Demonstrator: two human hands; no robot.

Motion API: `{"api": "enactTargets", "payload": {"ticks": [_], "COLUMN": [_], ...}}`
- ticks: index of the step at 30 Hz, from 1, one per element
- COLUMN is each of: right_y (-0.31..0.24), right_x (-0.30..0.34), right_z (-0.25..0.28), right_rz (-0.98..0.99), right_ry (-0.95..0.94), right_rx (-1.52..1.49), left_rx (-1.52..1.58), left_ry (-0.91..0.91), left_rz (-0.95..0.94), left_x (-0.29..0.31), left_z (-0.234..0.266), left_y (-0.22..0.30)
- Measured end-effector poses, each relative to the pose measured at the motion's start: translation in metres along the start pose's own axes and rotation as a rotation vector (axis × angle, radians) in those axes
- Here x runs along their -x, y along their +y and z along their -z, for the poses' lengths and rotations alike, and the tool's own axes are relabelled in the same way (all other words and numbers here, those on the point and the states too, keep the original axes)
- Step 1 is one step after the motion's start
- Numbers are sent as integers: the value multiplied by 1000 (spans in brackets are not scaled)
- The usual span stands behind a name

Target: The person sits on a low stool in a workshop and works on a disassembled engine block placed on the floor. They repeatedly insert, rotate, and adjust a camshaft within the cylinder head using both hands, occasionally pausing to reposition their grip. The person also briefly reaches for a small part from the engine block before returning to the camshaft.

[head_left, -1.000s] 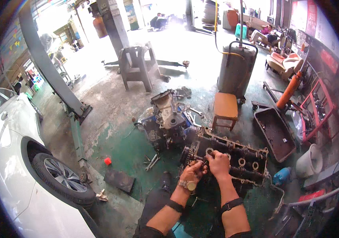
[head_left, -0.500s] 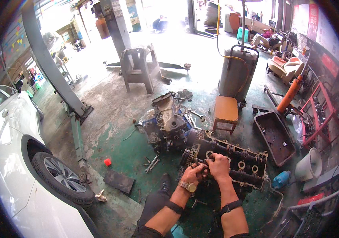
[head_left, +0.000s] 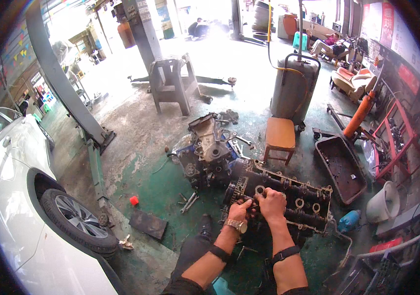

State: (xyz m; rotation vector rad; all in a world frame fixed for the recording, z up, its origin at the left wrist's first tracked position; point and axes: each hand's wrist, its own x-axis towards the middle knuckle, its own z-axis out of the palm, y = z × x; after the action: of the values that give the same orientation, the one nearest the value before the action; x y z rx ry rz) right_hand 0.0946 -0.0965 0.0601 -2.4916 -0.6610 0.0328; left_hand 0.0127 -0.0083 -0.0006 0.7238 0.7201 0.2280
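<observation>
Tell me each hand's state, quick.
Left hand: curled at the engine part; any hold can't be told.
Right hand: curled there too; any hold can't be told.

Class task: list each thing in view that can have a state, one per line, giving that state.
Engine part, uncovered, inner parts exposed
Left hand, fingers bent, at the part; grip unclear
Right hand, fingers bent, likewise; grip unclear
Grey stool, upright
Tan-seated stool, upright
Black tray, open, small things inside
Car wheel, mounted
Wrenches, lying on the floor
</observation>
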Motion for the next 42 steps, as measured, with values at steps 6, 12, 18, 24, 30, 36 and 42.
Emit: {"api": "enactTargets", "payload": {"ticks": [6, 12, 18, 24, 30, 36, 42], "right_y": [1, 9, 5, 11, 9, 8, 9], "right_x": [0, 1, 0, 1, 0, 1, 2], "right_z": [1, -5, -9, -11, -14, -10, -11], "right_rz": [-26, 115, -3, 149, 70, 100, 109], "right_ry": [-25, 19, -18, 78, 38, 57, 27], "right_rx": [-10, -38, 20, -39, 6, -33, 4], "left_rx": [-67, -81, -222, -99, -44, -53, -45], "left_ry": [99, 78, 175, 149, 57, 61, 51], "left_rz": [-31, -50, -31, -16, -41, -49, -44], "left_x": [0, 3, 16, 11, -1, -6, -9], "left_z": [-5, -6, -15, -12, -2, 1, 3], "left_y": [-2, 0, 13, 7, -3, -7, -9]}}
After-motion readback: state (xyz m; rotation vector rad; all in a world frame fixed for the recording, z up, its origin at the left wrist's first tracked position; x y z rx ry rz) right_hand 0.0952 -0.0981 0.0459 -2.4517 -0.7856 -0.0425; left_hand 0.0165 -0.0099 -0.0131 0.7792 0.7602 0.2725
